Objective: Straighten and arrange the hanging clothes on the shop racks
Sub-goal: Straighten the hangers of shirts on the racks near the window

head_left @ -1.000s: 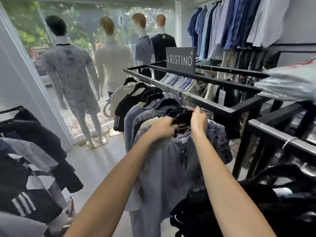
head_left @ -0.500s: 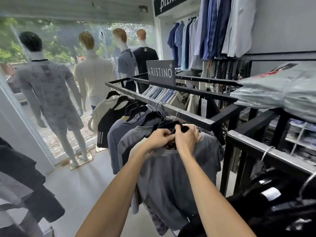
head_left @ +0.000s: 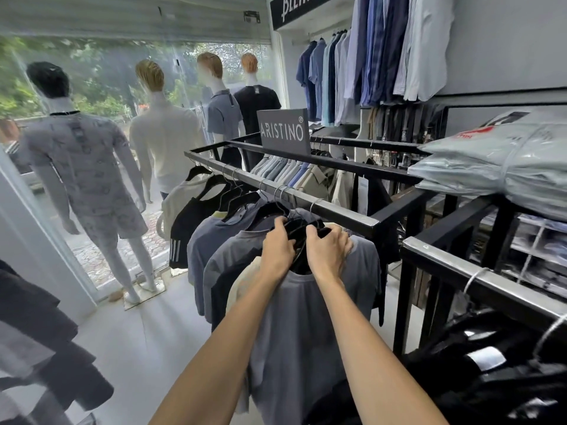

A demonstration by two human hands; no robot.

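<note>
On the near rack rail (head_left: pixel 322 207), crowded with tees: grey T-shirt (head_left: pixel 294 317) hangs at the near end, left hand (head_left: pixel 277 248) and right hand (head_left: pixel 326 250) both curled round its black hanger (head_left: pixel 302 233) at the collar. Risk: a tug could slip the collar off or unhook it. Bagged shirts (head_left: pixel 506 161) right, slate tee (head_left: pixel 219 265) pressed left, leave little room.

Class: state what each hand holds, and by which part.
The left hand and right hand each grip the black hangers at their tops, above the collar of the front grey T-shirt.
</note>
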